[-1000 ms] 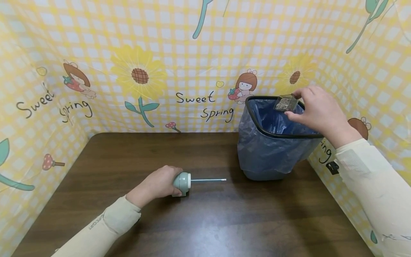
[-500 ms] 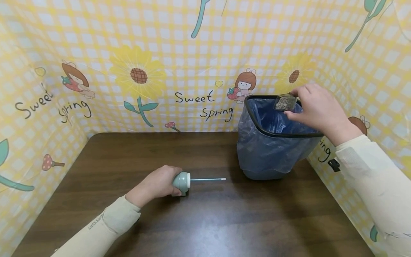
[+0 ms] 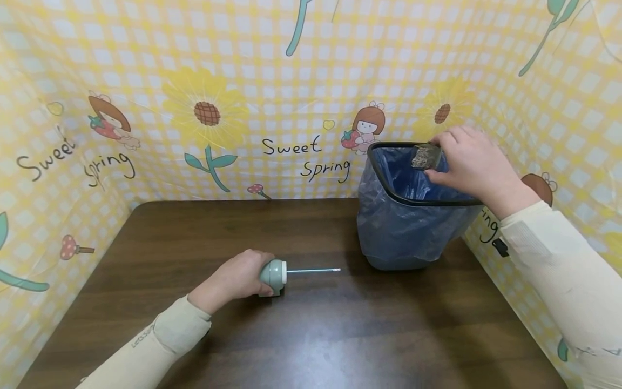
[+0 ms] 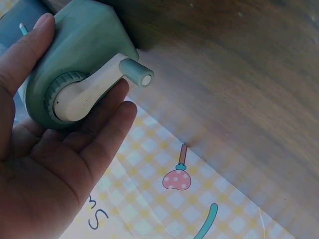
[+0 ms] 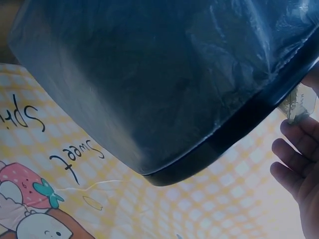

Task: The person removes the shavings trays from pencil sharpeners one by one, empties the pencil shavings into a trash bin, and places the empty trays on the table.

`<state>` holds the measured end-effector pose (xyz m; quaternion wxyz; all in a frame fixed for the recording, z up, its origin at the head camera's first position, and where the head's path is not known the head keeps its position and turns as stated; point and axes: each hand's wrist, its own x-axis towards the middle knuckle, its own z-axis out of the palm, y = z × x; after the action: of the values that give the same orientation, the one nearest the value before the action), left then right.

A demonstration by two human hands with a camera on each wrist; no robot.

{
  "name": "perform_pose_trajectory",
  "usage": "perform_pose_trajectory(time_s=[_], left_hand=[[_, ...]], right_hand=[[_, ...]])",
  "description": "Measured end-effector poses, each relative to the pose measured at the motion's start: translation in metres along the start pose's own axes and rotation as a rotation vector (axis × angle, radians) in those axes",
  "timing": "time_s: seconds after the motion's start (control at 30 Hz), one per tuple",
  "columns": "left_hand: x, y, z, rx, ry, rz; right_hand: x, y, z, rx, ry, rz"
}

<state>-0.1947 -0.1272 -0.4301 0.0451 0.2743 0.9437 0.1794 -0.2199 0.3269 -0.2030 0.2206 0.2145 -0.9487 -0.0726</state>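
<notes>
My left hand (image 3: 237, 276) grips a green crank pencil sharpener (image 3: 275, 275) standing on the table, thumb on one side and fingers on the other. A light blue pencil (image 3: 313, 270) sticks out of its white front, pointing right. In the left wrist view, the sharpener's white crank (image 4: 87, 97) with its green knob lies beside my fingers. Over the bin's opening, my right hand (image 3: 475, 162) pinches a small clear shavings tray (image 3: 426, 155) between thumb and fingers. Grey shavings fill its tilted side. Only a corner of the tray shows in the right wrist view, past the bin's rim.
A bin (image 3: 403, 237) lined with a translucent blue bag stands at the table's back right, its black rim (image 3: 413, 202) facing up. The brown wooden table (image 3: 311, 335) meets yellow checked cloth walls (image 3: 291, 97) at the back and sides. A small black clip (image 3: 500, 247) sits at the right wall.
In my right hand the tray has tipped slightly more over the bin. The left hand and sharpener stay in place. The head view has shifted a little.
</notes>
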Motion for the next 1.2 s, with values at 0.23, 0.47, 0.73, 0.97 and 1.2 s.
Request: perform_pose_trajectory(time_s=[0.23, 0.47, 0.73, 0.97, 1.2], left_hand=[[0.0013, 0.0008, -0.0019, 0.000, -0.001, -0.002], [0.0005, 0.0026, -0.0032, 0.000, -0.004, -0.011], [0.0006, 0.0027, -0.0045, -0.010, -0.001, -0.016], [0.0014, 0.0018, -0.0018, -0.008, -0.009, -0.024], [0.0016, 0.0010, -0.0016, -0.011, -0.005, -0.026]], right_hand=[[0.0031, 0.0004, -0.0016, -0.052, 0.004, -0.045], [0.0062, 0.0050, -0.0038, -0.068, -0.009, -0.088], [0.0069, 0.0055, -0.0021, -0.098, 0.009, -0.132], [0.0086, 0.0059, 0.0025, -0.126, 0.023, -0.189], [0.0084, 0.0063, 0.0030, -0.144, 0.041, -0.231]])
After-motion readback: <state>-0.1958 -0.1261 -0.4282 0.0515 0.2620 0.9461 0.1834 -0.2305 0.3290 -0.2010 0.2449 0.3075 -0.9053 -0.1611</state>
